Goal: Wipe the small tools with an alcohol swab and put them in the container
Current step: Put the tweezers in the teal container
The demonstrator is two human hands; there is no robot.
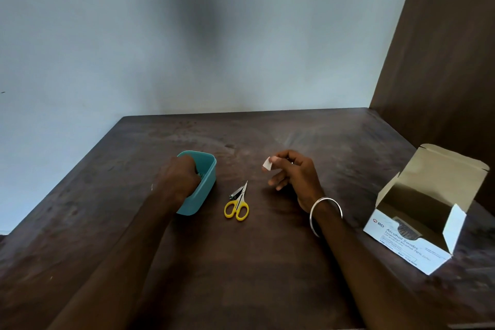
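Observation:
A teal plastic container [207,187] stands on the dark wooden table. My left hand [179,177] reaches down into it, fingers curled and hidden inside, so what they hold cannot be made out. My right hand [292,174] hovers to the right and pinches a small white alcohol swab [267,164] between thumb and forefinger. Between the hands lie small yellow-handled scissors [238,206] with a metal nail clipper [237,192] against their blades.
An open white box of alcohol swabs [417,225] sits at the table's right, flaps up. A brown wooden panel [442,48] rises at the right; a pale wall stands behind the table's far edge.

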